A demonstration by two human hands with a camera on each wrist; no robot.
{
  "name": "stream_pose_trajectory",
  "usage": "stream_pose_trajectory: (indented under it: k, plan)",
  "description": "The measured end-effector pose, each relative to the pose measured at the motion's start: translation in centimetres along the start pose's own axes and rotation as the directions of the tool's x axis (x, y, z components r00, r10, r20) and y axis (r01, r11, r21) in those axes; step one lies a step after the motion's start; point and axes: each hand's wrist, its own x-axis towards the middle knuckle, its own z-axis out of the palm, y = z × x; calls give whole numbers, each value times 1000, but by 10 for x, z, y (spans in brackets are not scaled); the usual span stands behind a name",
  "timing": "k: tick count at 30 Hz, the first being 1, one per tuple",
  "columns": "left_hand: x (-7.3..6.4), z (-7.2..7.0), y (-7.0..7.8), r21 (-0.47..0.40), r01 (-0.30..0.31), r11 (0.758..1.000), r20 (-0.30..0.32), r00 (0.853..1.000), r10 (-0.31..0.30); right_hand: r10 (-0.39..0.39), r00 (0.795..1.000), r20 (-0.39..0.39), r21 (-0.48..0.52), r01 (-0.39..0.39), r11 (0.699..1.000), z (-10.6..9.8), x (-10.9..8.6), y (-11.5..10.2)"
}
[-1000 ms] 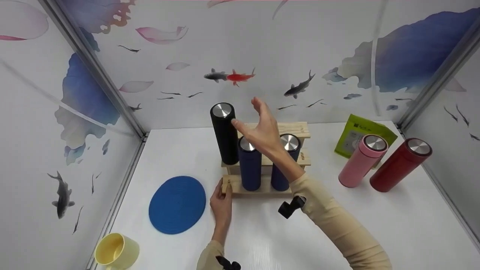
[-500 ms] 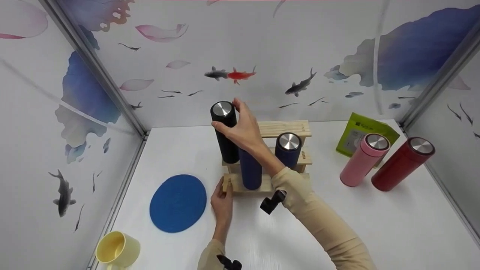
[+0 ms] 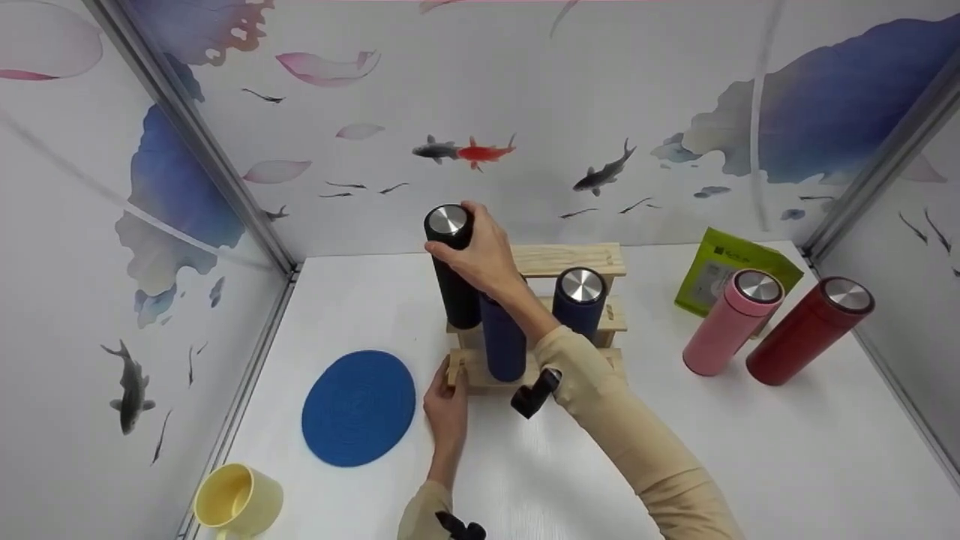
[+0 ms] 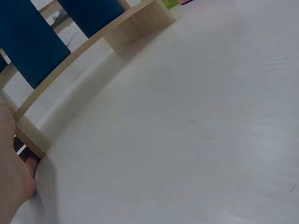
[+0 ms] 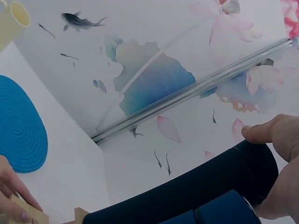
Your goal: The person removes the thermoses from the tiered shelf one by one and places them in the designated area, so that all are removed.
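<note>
Thumb and fingers of my right hand [image 3: 484, 255] curl round the upper part of the black thermos bottle [image 3: 457, 296], just under its steel-topped lid, with the thumb on the side nearer me. That bottle is upright at the left end of the middle shelf of a three-tier wooden rack [image 3: 566, 259]; I cannot tell whether its weight rests there. Down at the left end of the lowest shelf, my left hand [image 3: 446, 409] grips the board's edge, thumb on top.

Two dark blue thermos bottles stand on that lowest shelf, well short of each other: the left one [image 3: 504, 349] close in front of the black bottle and partly behind my right forearm, the right one [image 3: 579, 311] with its base hidden by my beige sleeve [image 3: 622, 412] in the head view.

To the left of the rack a round blue woven mat [image 3: 358, 409] lies flat on the white table [image 3: 352, 300], and nearer me sits a yellow mug [image 3: 259, 499]. Well over to the right stand a pink thermos bottle [image 3: 716, 337] and a red one [image 3: 795, 341], near each other, with a green pouch [image 3: 739, 255] behind the pink.
</note>
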Motion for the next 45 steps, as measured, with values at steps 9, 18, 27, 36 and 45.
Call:
stream_pose_trajectory:
  k: [9,18,27,36,45]
  plan:
    - [-2,-1,1,-12,4,1000,6,1000,-4,-49,998,30,14,49,999,-9,-1,4]
    - [-1,0,0,-99,-13,995,13,1000,14,-30,998,55,-56,33,998,-34,0,6]
    - [0,0,2,-120,-24,992,7,1000,25,-85,994,75,-57,89,994,-51,-5,13]
    - [0,1,-3,-109,-1,994,11,1000,2,-89,995,35,36,88,995,-67,-8,21]
    - [0,2,-1,-57,-11,998,-10,1000,11,-51,998,-28,73,53,996,-88,-11,25]
